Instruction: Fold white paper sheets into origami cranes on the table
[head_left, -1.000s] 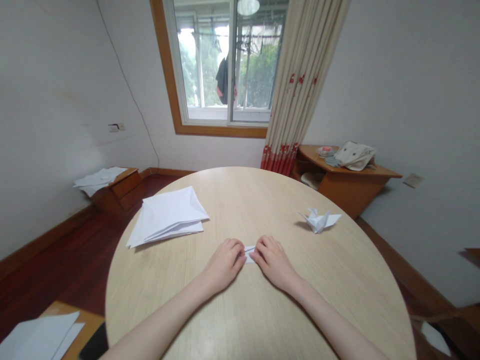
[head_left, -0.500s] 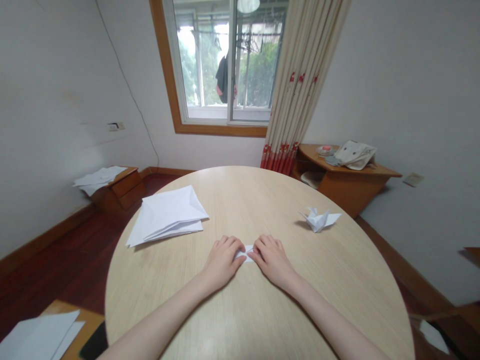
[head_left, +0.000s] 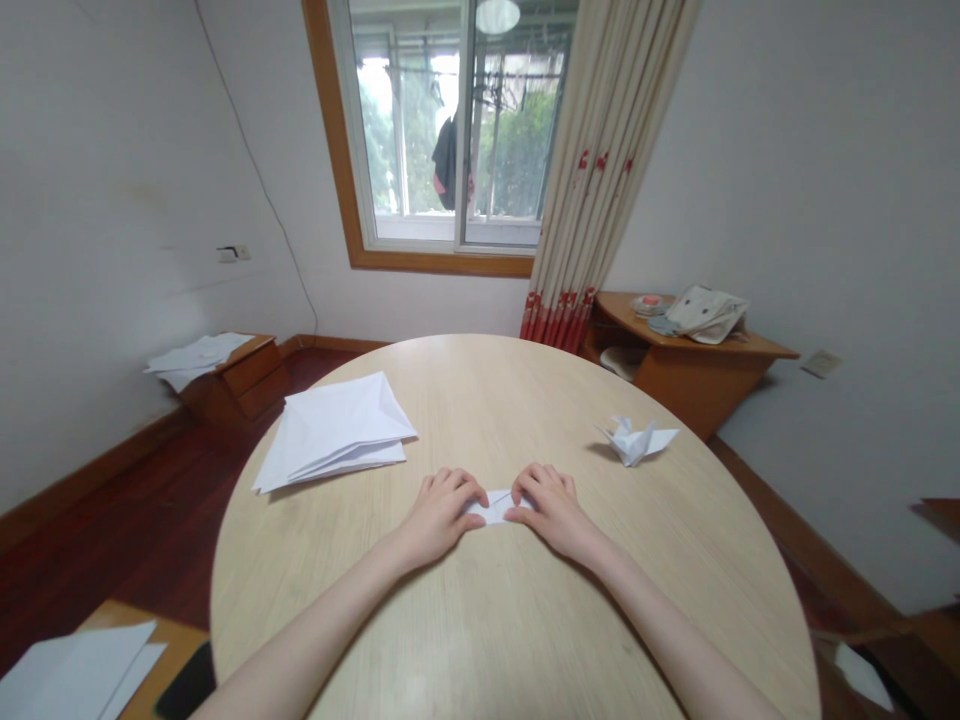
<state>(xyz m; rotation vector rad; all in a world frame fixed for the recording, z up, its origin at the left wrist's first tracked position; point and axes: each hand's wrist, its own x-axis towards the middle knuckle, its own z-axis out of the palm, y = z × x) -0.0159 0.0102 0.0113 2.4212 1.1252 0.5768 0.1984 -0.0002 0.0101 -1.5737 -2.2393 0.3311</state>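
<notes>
A small piece of folded white paper point(head_left: 496, 507) lies flat on the round table, between my two hands. My left hand point(head_left: 444, 512) is closed on its left end, thumb at the near edge and fingers curled over the far side. At the other end, my right hand point(head_left: 550, 508) grips the paper the same way. A crease line shows across its middle, while both ends are covered by my fingers.
Left of my hands lies a stack of white paper sheets point(head_left: 341, 425). On the right of the round table point(head_left: 495, 620) stands a folded paper crane point(head_left: 636, 441). More white sheets point(head_left: 75, 670) lie on a wooden surface at lower left.
My hands have moved slightly apart, the right one shifting right, so more of the folded paper shows between them. The paper stays in place on the table.
</notes>
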